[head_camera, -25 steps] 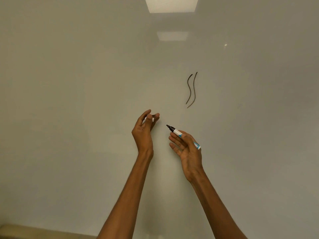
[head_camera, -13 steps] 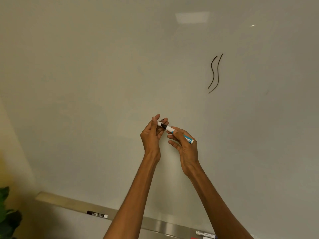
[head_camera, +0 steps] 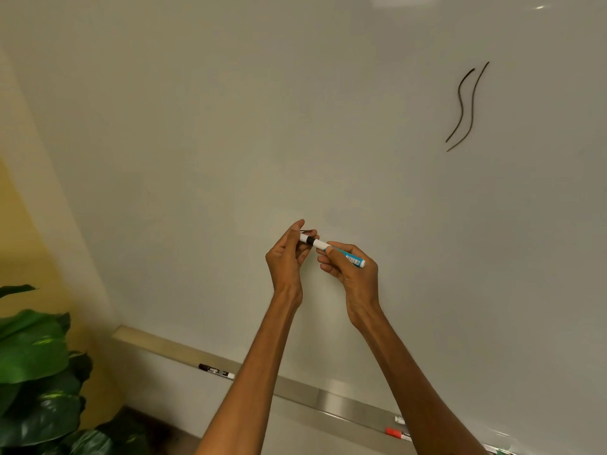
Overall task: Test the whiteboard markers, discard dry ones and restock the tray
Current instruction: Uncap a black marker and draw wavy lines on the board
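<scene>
Hands have come together since a second ago: cap and bare nib were apart then and meet now. View has dropped too, so the tray shows.

Left fingertips (head_camera: 300,224) pinch the cap (head_camera: 303,238) in a narrow grip; it is a small white piece, mostly hidden by them. Right fingers (head_camera: 328,269) and thumb curl round the marker (head_camera: 348,256), held mid-barrel with the tail end pointing down-right. Left hand (head_camera: 289,257) and right hand (head_camera: 354,277) sit just beside each other, raised in front of the whiteboard (head_camera: 230,126). Contact with the board cannot be told.

Step, judged: recapping after a test. Two dark wavy strokes (head_camera: 466,103) up right on the board read solid, so this marker probably writes and is a keeper. A black band shows between cap and white barrel, so the cap is likely not fully seated. Next move calls for a straight push along the barrel until the cap is home, then setting the marker on the tray.

Materials:
- **Marker:** smooth plastic cylinder, white at the front, teal printed label with a barcode toward the tail.
- **Whiteboard:** glossy and pale, reflecting a ceiling light.
- **Tray** (head_camera: 328,397): long brushed-metal ledge along the board's lower edge. On it lie a black marker (head_camera: 216,371) left of the arms and a red marker (head_camera: 395,432) to the right. More lie beyond, too small to tell.
- **Plant** (head_camera: 36,356): broad glossy leaves at lower left, against a yellow wall.
</scene>
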Tool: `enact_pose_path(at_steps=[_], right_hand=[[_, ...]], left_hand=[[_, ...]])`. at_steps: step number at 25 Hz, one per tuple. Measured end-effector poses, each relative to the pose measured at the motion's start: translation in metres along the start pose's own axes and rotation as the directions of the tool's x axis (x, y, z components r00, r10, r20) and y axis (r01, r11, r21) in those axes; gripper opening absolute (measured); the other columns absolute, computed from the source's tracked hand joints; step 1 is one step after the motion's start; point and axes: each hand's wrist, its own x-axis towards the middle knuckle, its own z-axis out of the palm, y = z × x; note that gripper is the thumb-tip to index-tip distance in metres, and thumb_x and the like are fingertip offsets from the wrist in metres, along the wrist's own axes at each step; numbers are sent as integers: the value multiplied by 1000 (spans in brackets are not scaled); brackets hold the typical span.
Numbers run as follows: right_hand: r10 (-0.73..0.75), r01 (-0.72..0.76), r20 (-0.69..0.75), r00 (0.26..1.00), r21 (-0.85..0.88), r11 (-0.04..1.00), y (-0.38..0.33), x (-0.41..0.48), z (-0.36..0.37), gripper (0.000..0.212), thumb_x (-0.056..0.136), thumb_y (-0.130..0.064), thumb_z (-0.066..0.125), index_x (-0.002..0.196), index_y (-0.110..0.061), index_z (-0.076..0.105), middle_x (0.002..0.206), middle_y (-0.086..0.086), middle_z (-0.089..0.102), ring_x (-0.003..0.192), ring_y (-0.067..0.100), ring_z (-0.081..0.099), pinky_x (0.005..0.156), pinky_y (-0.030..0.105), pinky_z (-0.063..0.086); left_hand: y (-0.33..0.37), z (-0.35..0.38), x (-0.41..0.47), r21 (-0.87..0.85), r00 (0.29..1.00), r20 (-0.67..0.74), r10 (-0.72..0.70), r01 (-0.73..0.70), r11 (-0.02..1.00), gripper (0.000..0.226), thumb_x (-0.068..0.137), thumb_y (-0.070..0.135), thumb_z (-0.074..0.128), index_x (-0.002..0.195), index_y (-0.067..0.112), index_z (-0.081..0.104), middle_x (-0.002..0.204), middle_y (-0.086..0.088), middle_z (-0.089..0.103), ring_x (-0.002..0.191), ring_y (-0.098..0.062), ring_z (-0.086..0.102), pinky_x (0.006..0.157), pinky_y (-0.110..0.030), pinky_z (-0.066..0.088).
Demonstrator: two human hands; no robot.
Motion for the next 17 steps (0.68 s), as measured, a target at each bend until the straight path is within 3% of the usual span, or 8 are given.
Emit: enact_pose_path(at_steps=[12, 17], right_hand=[[123, -128, 73, 990, 64, 990, 68, -25, 61, 14, 87, -7, 70, 100, -11, 72, 94, 12, 76, 86, 30, 74, 77, 29, 61], [189, -197, 89, 978, 85, 977, 101, -35, 86, 15, 86, -7, 71, 100, -10, 72, 94, 11, 76, 87, 30, 74, 77, 30, 61]], left_hand=[[1, -95, 11, 50, 997, -77, -14, 17, 999, 22, 101, 20, 55, 113, 12, 71, 101, -19, 74, 95, -27, 73, 83, -32, 59], [1, -137, 15, 66, 994, -110, -30, 38, 997, 23, 101, 20, 55, 114, 12, 70, 102, -19, 74, 98, -31, 72, 87, -35, 59]])
